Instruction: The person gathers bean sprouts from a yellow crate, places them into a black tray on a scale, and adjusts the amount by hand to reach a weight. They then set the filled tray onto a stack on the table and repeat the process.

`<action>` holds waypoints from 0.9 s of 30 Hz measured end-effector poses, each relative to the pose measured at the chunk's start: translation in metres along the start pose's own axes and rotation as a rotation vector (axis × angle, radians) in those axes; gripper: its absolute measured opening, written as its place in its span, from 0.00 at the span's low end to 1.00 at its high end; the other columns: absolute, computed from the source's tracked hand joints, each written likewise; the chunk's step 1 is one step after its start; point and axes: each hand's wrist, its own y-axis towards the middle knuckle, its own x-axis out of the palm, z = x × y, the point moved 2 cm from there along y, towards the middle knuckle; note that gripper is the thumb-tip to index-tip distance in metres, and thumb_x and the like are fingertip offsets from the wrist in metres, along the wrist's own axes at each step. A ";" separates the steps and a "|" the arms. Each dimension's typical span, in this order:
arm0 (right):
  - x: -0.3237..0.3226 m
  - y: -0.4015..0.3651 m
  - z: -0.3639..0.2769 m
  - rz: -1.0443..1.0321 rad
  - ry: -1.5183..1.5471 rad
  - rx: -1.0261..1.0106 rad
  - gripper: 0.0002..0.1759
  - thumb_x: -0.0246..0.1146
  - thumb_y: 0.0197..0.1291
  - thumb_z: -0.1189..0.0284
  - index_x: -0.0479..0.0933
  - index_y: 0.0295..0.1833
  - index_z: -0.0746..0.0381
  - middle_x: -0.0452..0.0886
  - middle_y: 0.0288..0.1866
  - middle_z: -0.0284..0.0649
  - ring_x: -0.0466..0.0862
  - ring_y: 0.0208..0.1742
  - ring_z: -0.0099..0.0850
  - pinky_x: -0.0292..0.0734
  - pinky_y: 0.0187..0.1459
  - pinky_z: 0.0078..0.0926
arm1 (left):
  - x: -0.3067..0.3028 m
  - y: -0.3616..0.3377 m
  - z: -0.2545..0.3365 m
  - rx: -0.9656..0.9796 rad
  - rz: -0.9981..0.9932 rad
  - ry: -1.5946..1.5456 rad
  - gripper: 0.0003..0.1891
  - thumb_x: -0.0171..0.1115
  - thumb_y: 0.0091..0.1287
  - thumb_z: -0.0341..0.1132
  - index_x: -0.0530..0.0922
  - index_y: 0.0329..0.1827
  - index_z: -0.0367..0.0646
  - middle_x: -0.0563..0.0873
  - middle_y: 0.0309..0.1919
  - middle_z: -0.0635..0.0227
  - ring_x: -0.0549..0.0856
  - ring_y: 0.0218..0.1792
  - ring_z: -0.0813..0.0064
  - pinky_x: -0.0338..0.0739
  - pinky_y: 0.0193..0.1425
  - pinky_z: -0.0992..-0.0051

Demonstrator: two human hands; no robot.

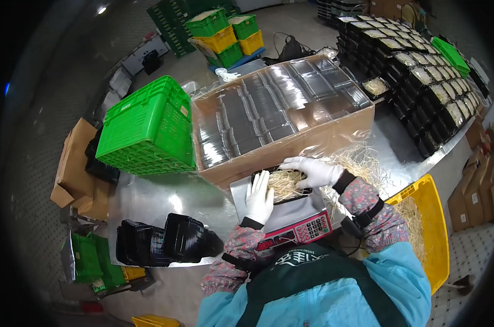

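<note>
A black tray (297,201) heaped with pale, thin stalks (284,185) sits on a digital scale (294,233) with a red keypad panel. My left hand (259,200), in a white glove, lies along the tray's left side, fingers stretched out. At the tray's far right, my gloved right hand (315,173) reaches over the stalks, fingers extended along the back rim and thumb apart. Both hands touch the filled tray. More loose stalks (361,166) are piled on the metal table (173,191) just right of my right hand.
An open cardboard box (282,144) of stacked clear lids stands behind the scale. A green crate (146,128) is left of it, with black trays (168,240) stacked nearer. Filled trays (416,82) rise at the right, above a yellow crate (437,234) of stalks.
</note>
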 end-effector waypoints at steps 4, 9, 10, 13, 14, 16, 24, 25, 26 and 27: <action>-0.026 -0.035 0.009 0.334 0.593 0.357 0.28 0.67 0.61 0.71 0.72 0.67 0.64 0.76 0.65 0.46 0.75 0.67 0.34 0.69 0.68 0.30 | -0.031 0.006 0.017 0.093 0.049 0.111 0.39 0.64 0.65 0.46 0.61 0.75 0.34 0.65 0.73 0.48 0.59 0.76 0.46 0.51 0.77 0.48; 0.041 -0.012 -0.011 0.382 0.210 0.257 0.38 0.60 0.67 0.52 0.64 0.70 0.72 0.73 0.64 0.60 0.71 0.69 0.51 0.64 0.70 0.41 | -0.004 0.027 0.029 0.234 -0.201 0.199 0.45 0.68 0.56 0.58 0.65 0.72 0.39 0.69 0.69 0.52 0.67 0.69 0.46 0.59 0.72 0.48; 0.061 -0.006 -0.003 0.352 0.105 0.296 0.41 0.56 0.67 0.49 0.63 0.70 0.74 0.72 0.64 0.63 0.70 0.68 0.54 0.63 0.70 0.45 | 0.009 0.030 0.020 0.179 -0.267 0.144 0.43 0.67 0.56 0.57 0.66 0.71 0.41 0.71 0.68 0.54 0.70 0.66 0.47 0.61 0.71 0.49; 0.091 0.011 -0.002 0.189 -0.077 0.498 0.48 0.53 0.65 0.41 0.58 0.72 0.74 0.73 0.62 0.66 0.72 0.63 0.62 0.66 0.66 0.51 | 0.035 0.042 -0.009 0.187 -0.297 0.240 0.31 0.63 0.58 0.47 0.71 0.64 0.45 0.76 0.56 0.57 0.76 0.53 0.51 0.74 0.59 0.57; 0.093 0.014 -0.005 0.169 -0.068 0.563 0.51 0.52 0.64 0.38 0.57 0.72 0.74 0.73 0.62 0.66 0.73 0.63 0.63 0.66 0.65 0.53 | 0.035 0.046 -0.011 0.191 -0.317 0.261 0.28 0.62 0.59 0.46 0.73 0.62 0.46 0.77 0.53 0.57 0.77 0.51 0.51 0.75 0.56 0.57; 0.086 0.021 -0.007 0.143 -0.066 0.578 0.51 0.52 0.64 0.39 0.57 0.71 0.78 0.71 0.61 0.71 0.73 0.62 0.65 0.66 0.66 0.52 | 0.034 0.054 -0.010 0.177 -0.337 0.321 0.25 0.61 0.60 0.46 0.74 0.60 0.47 0.77 0.50 0.59 0.78 0.49 0.53 0.75 0.55 0.57; 0.009 -0.044 -0.006 0.413 -0.009 0.119 0.42 0.65 0.63 0.52 0.61 0.74 0.64 0.68 0.70 0.60 0.66 0.73 0.55 0.60 0.73 0.44 | -0.016 0.058 0.050 0.228 -0.194 0.344 0.39 0.76 0.49 0.51 0.75 0.63 0.41 0.82 0.58 0.57 0.81 0.56 0.57 0.76 0.61 0.61; -0.021 -0.066 0.001 0.515 -0.020 0.193 0.41 0.66 0.62 0.54 0.62 0.74 0.63 0.68 0.71 0.57 0.67 0.73 0.52 0.60 0.73 0.44 | -0.028 0.063 0.074 0.249 -0.123 0.251 0.41 0.78 0.47 0.48 0.74 0.64 0.39 0.81 0.59 0.57 0.81 0.57 0.57 0.75 0.62 0.62; -0.047 -0.090 0.011 0.616 -0.033 0.265 0.41 0.68 0.61 0.56 0.63 0.74 0.63 0.68 0.71 0.55 0.67 0.73 0.50 0.60 0.73 0.43 | -0.036 0.069 0.096 0.268 -0.049 0.158 0.42 0.79 0.46 0.45 0.73 0.65 0.38 0.80 0.60 0.56 0.80 0.58 0.57 0.75 0.64 0.62; -0.061 -0.117 0.033 0.734 -0.022 0.383 0.43 0.70 0.59 0.56 0.62 0.74 0.64 0.67 0.72 0.56 0.67 0.73 0.50 0.60 0.73 0.43 | -0.038 0.072 0.121 0.315 -0.062 0.085 0.44 0.80 0.44 0.43 0.72 0.67 0.37 0.79 0.62 0.55 0.79 0.60 0.56 0.74 0.66 0.62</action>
